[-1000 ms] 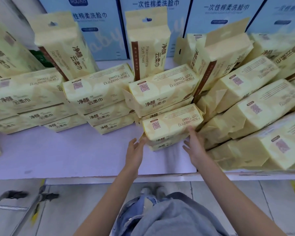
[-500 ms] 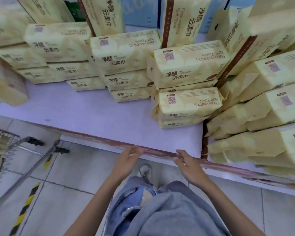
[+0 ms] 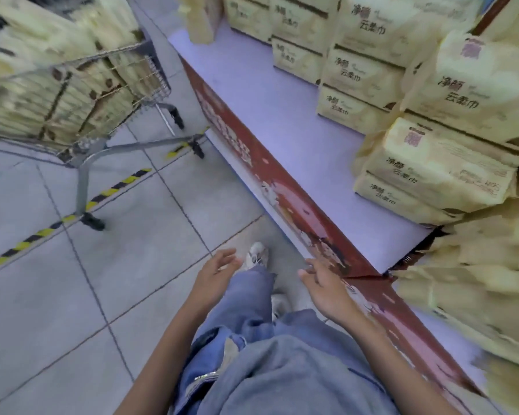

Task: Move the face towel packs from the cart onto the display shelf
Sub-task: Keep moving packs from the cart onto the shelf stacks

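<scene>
Nearest, the left hand [image 3: 215, 274] and right hand [image 3: 321, 287] hang empty, fingers loosely spread over the floor [image 3: 72, 295], free, I judge, for another load, while towel packs [image 3: 432, 166] sit stacked on the shelf [image 3: 282, 115] and more packs [image 3: 72, 94] fill the cart [image 3: 83, 181] beyond.

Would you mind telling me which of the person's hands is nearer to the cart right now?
Left. The left hand hangs empty over the floor, right of the cart; the right hand is farther off, beside the display shelf.
</scene>
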Action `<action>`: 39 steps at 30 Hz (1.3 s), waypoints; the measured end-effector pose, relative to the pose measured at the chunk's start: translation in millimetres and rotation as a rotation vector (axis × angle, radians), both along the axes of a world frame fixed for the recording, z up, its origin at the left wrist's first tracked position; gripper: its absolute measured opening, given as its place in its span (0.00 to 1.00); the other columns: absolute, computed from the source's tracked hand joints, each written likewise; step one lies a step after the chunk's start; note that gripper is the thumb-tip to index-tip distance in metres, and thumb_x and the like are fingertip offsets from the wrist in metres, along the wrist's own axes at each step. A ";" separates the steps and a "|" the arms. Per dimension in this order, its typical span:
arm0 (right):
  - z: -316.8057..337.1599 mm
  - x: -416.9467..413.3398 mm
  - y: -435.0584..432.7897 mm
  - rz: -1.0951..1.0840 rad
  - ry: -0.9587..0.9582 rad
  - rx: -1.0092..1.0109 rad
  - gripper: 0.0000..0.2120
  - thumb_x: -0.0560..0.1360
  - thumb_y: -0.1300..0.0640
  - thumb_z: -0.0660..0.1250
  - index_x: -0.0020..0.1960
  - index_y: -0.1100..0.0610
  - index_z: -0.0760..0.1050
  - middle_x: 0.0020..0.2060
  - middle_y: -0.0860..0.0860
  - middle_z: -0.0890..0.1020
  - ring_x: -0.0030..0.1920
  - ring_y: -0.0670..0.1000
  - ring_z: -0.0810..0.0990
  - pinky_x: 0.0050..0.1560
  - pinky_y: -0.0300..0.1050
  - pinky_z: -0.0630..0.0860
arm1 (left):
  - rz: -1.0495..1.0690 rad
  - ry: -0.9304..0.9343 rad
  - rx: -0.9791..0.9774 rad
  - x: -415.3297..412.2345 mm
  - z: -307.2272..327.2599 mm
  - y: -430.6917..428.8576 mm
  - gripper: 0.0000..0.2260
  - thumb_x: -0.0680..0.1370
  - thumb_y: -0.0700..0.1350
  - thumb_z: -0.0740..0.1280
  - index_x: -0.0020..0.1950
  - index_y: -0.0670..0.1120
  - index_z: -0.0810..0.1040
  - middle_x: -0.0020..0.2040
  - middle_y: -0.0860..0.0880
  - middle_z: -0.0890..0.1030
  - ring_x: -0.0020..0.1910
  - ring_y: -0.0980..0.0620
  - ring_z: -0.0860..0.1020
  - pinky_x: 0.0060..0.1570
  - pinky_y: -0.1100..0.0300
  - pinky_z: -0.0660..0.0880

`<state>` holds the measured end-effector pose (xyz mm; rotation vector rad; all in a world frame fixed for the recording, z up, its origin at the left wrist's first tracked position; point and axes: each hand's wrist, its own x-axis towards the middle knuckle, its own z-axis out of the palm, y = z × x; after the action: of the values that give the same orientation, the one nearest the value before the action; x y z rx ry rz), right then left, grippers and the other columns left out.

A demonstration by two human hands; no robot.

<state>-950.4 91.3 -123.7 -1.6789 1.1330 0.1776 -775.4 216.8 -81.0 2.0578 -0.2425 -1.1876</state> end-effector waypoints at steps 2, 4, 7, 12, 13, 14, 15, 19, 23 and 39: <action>-0.1 14.9 5.8 0.134 -0.001 0.002 0.21 0.80 0.51 0.59 0.71 0.56 0.65 0.63 0.55 0.75 0.60 0.52 0.75 0.55 0.39 0.66 | 0.137 -0.016 0.018 -2.5 2.7 32.2 0.13 0.80 0.45 0.63 0.65 0.46 0.73 0.59 0.47 0.76 0.56 0.50 0.75 0.57 0.58 0.68; 3.2 32.5 9.3 0.257 -0.008 0.002 0.21 0.80 0.49 0.58 0.71 0.56 0.65 0.64 0.53 0.75 0.61 0.52 0.75 0.56 0.39 0.66 | 0.273 -0.031 0.026 -5.0 4.9 59.0 0.14 0.80 0.44 0.63 0.65 0.45 0.73 0.58 0.46 0.77 0.57 0.49 0.75 0.59 0.57 0.68; 11.0 65.5 13.0 0.389 -0.041 0.023 0.22 0.80 0.49 0.58 0.71 0.57 0.64 0.65 0.54 0.74 0.62 0.53 0.74 0.58 0.41 0.67 | 0.458 -0.019 0.022 -10.0 6.5 87.8 0.13 0.80 0.44 0.63 0.64 0.44 0.73 0.56 0.46 0.77 0.56 0.49 0.75 0.56 0.59 0.67; 22.0 128.6 16.4 0.576 -0.075 0.005 0.21 0.81 0.51 0.57 0.71 0.57 0.64 0.64 0.56 0.74 0.61 0.53 0.74 0.57 0.39 0.66 | 0.665 0.011 0.013 -3.6 1.6 110.0 0.12 0.80 0.44 0.63 0.64 0.45 0.73 0.57 0.47 0.77 0.58 0.49 0.75 0.57 0.59 0.67; 23.1 141.6 16.4 0.600 -0.082 0.006 0.21 0.81 0.51 0.57 0.71 0.57 0.64 0.64 0.56 0.74 0.60 0.52 0.74 0.56 0.39 0.66 | 0.692 0.013 0.012 1.6 0.1 111.0 0.12 0.80 0.44 0.63 0.63 0.45 0.73 0.57 0.46 0.77 0.58 0.48 0.75 0.56 0.59 0.66; 24.4 154.3 16.0 0.618 -0.088 0.009 0.20 0.81 0.51 0.57 0.71 0.57 0.64 0.64 0.56 0.74 0.58 0.51 0.74 0.54 0.39 0.66 | 0.715 0.017 0.011 7.6 -1.0 110.8 0.12 0.80 0.44 0.63 0.63 0.46 0.73 0.58 0.46 0.77 0.58 0.48 0.75 0.56 0.59 0.66; 25.1 166.7 15.1 0.628 -0.092 0.015 0.20 0.81 0.51 0.57 0.71 0.57 0.64 0.63 0.55 0.74 0.56 0.49 0.74 0.53 0.38 0.66 | 0.733 0.022 0.011 14.6 -2.3 110.0 0.12 0.80 0.45 0.63 0.63 0.46 0.73 0.58 0.47 0.77 0.58 0.48 0.75 0.56 0.59 0.67; 24.5 214.4 4.4 0.640 -0.104 0.013 0.20 0.80 0.52 0.58 0.71 0.57 0.64 0.63 0.54 0.74 0.54 0.47 0.72 0.53 0.38 0.65 | 0.747 0.053 -0.016 53.3 -4.2 97.6 0.13 0.80 0.46 0.62 0.64 0.47 0.73 0.57 0.48 0.77 0.56 0.50 0.76 0.54 0.59 0.67; 23.8 262.4 -13.1 0.598 -0.079 0.003 0.20 0.80 0.52 0.58 0.71 0.56 0.64 0.62 0.54 0.74 0.53 0.47 0.73 0.52 0.38 0.65 | 0.687 0.048 -0.033 119.9 -2.2 80.3 0.11 0.80 0.47 0.63 0.62 0.50 0.73 0.59 0.48 0.77 0.59 0.50 0.75 0.57 0.59 0.67; 5.7 435.0 -102.6 0.460 -0.053 0.003 0.20 0.80 0.54 0.60 0.70 0.59 0.67 0.60 0.54 0.77 0.56 0.49 0.75 0.53 0.37 0.65 | 0.538 -0.048 -0.094 375.0 0.2 -29.0 0.15 0.80 0.49 0.63 0.67 0.50 0.72 0.63 0.48 0.76 0.62 0.50 0.74 0.60 0.58 0.67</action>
<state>-515.4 -11.2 -118.0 -1.9099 0.6919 0.4203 -400.3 187.8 -80.8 1.9015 0.2212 -0.7797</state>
